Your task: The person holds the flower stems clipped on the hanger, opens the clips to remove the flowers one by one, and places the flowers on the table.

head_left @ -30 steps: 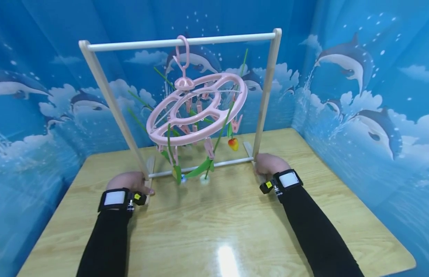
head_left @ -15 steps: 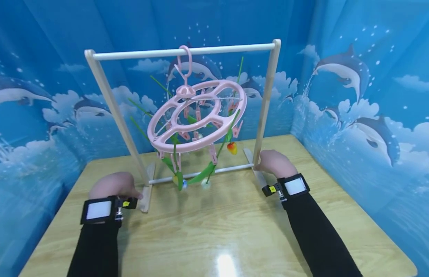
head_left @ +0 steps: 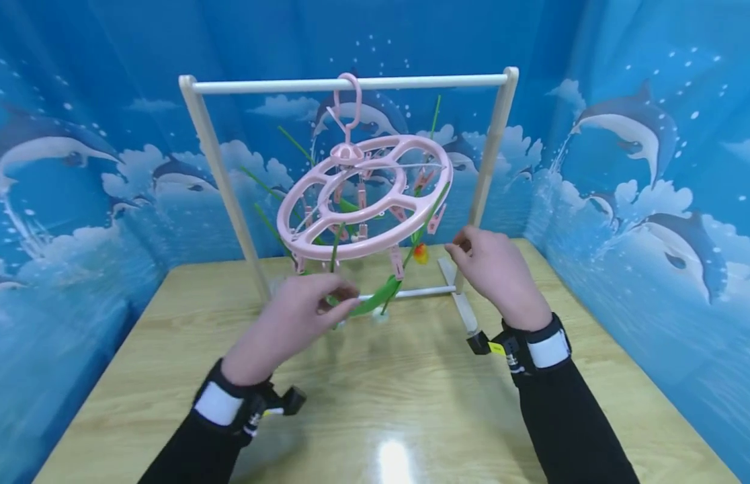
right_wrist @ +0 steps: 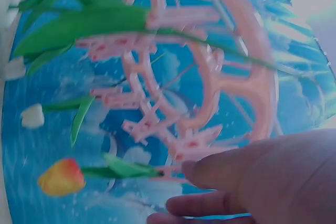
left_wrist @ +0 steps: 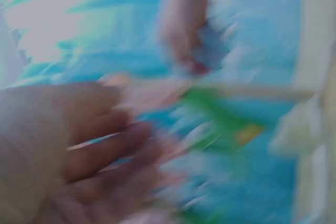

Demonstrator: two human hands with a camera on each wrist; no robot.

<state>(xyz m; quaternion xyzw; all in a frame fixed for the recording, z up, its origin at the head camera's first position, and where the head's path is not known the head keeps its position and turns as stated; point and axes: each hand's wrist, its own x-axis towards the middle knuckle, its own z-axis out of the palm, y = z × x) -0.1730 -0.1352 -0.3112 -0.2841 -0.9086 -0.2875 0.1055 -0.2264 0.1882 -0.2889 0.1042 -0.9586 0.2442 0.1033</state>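
A pink round clip hanger (head_left: 347, 153) hangs tilted from the top bar of a pale wooden rack (head_left: 411, 83). Artificial tulips dangle head down from its pink clips (head_left: 397, 262), among them a yellow-orange tulip (head_left: 421, 253) and a white tulip (right_wrist: 33, 116). My left hand (head_left: 296, 316), fingers loosely bent, is in front of the hanger's lower left and overlaps a green leaf (head_left: 378, 299). Its wrist view is blurred, showing spread fingers (left_wrist: 113, 153). My right hand (head_left: 498, 272) is raised by the right post, fingers relaxed, nothing held. In its wrist view, fingertips overlap the lower clips.
The rack's right foot (head_left: 466, 312) rests on a wood-grain table (head_left: 375, 383); my left arm hides the left foot. Blue curtains (head_left: 647, 202) with dolphins stand behind and at both sides. The lower white bar (head_left: 426, 292) spans the posts.
Both hands have let go of the rack's feet and risen. My left hand has swung right to the hanger's front, my right hand up beside the post. The view has shifted slightly.
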